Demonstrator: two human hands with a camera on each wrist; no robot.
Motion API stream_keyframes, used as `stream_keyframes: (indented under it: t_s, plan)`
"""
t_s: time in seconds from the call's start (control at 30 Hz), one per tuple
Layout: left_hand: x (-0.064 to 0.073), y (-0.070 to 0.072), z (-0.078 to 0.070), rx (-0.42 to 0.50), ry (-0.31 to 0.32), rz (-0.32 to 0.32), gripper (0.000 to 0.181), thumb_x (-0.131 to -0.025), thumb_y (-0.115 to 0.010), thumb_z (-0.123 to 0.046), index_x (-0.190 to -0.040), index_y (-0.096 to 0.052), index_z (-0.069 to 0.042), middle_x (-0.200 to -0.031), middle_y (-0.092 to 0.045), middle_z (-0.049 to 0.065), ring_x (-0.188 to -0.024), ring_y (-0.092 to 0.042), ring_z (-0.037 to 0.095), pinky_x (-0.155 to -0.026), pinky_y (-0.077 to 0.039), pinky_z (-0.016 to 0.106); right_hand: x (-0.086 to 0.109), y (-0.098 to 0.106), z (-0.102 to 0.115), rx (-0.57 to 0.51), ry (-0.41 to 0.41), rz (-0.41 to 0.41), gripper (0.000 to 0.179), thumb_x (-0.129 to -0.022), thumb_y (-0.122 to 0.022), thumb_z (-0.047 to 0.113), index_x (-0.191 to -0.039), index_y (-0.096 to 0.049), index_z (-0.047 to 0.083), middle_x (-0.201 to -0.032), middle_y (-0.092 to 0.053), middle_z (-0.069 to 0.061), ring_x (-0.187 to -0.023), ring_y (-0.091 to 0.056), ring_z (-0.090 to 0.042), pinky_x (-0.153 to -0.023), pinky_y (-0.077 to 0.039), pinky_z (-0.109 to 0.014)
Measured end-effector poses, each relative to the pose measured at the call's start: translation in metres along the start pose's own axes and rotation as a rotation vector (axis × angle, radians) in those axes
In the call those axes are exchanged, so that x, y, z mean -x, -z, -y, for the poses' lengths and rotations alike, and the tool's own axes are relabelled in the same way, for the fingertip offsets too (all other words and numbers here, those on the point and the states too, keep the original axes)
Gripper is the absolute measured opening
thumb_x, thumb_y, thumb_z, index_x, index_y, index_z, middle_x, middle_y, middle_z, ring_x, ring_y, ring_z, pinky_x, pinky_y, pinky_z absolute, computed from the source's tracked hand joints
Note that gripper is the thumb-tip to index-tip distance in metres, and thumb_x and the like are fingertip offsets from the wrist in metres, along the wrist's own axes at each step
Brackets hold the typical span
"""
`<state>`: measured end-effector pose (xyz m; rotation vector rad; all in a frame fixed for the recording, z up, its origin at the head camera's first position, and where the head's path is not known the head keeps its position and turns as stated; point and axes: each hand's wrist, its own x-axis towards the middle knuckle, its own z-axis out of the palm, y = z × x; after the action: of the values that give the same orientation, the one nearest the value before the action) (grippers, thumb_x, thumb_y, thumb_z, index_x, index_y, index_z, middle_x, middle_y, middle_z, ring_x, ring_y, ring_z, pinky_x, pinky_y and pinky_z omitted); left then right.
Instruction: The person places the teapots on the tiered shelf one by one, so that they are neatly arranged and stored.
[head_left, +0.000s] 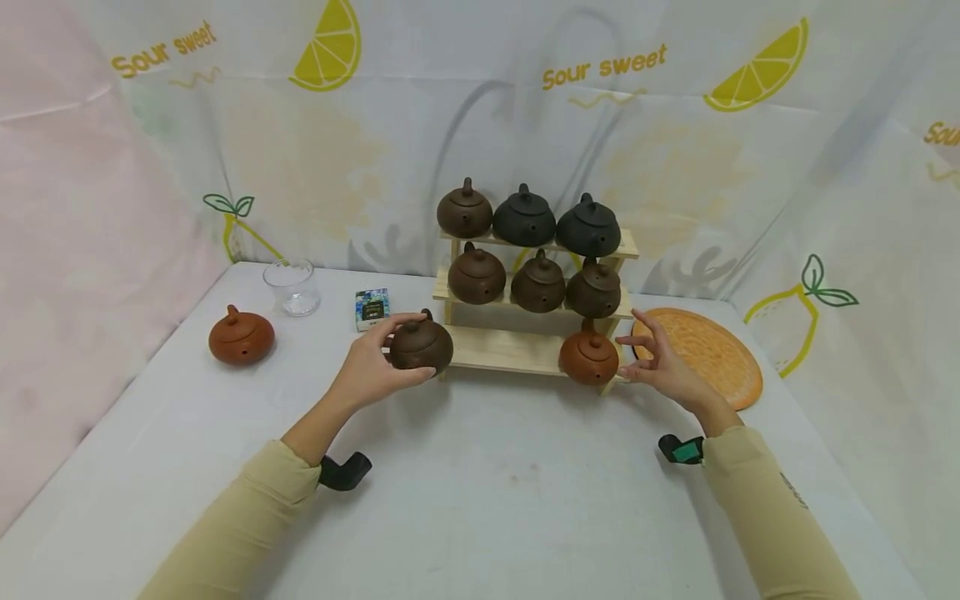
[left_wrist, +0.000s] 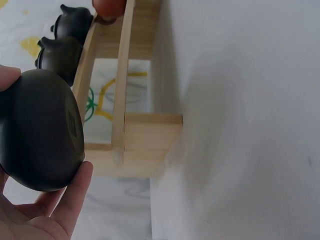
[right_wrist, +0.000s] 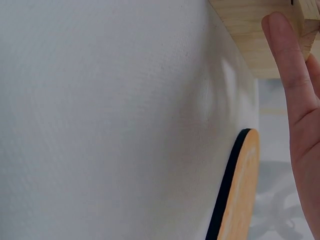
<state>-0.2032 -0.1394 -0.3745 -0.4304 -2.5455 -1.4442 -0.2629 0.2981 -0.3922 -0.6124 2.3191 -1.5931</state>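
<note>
My left hand (head_left: 378,362) grips a dark brown teapot (head_left: 422,346) between thumb and fingers, at the left end of the wooden shelf's (head_left: 506,348) lowest tier. In the left wrist view the teapot's smooth underside (left_wrist: 37,130) shows, tilted and raised beside the shelf. My right hand (head_left: 663,367) is at the shelf's right end, fingers spread and fairly straight, beside a reddish-orange teapot (head_left: 589,358) on the lowest tier. In the right wrist view the thumb (right_wrist: 287,60) overlaps the wooden end of the shelf, with another finger partly hidden behind it.
Several brown and black teapots (head_left: 525,218) fill the two upper tiers. Another orange teapot (head_left: 242,337) stands at left, near a clear glass cup (head_left: 292,287) and a small patterned box (head_left: 372,308). A round orange-brown board (head_left: 705,354) lies right of the shelf, behind my right hand.
</note>
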Motion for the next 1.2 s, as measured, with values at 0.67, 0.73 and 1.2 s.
stream_keyframes:
  t_s: [0.67, 0.73, 1.2]
  plan:
    - [-0.032, -0.065, -0.018, 0.020, -0.105, 0.055, 0.066, -0.066, -0.082, -0.027, -0.126, -0.055, -0.022, -0.123, -0.054, 0.001, -0.104, -0.052, 0.019, -0.086, -0.044, 0.039, -0.001, 0.000, 0.000, 0.005, -0.022, -0.008, 0.092, -0.088, -0.058, -0.006, -0.148, 0.005, 0.025, -0.137, -0.026, -0.030, -0.078, -0.061, -0.013, -0.077, -0.050, -0.022]
    - [-0.035, -0.072, -0.021, 0.007, -0.107, 0.067, 0.067, -0.065, -0.082, -0.028, -0.126, -0.055, -0.023, -0.121, -0.054, 0.003, -0.103, -0.052, 0.019, -0.085, -0.045, 0.040, -0.001, 0.000, -0.001, 0.002, -0.014, -0.006, 0.092, -0.088, -0.058, -0.007, -0.148, 0.004, 0.025, -0.137, -0.025, -0.031, -0.078, -0.061, -0.013, -0.077, -0.050, -0.022]
    - [-0.052, -0.109, -0.041, -0.072, -0.053, 0.119, 0.067, -0.065, -0.082, -0.034, -0.127, -0.055, -0.028, -0.120, -0.052, 0.009, -0.102, -0.053, 0.024, -0.083, -0.046, 0.041, -0.001, 0.001, -0.002, 0.006, -0.015, -0.003, 0.092, -0.088, -0.056, -0.010, -0.148, 0.004, 0.026, -0.137, -0.025, -0.031, -0.078, -0.061, -0.013, -0.077, -0.050, -0.022]
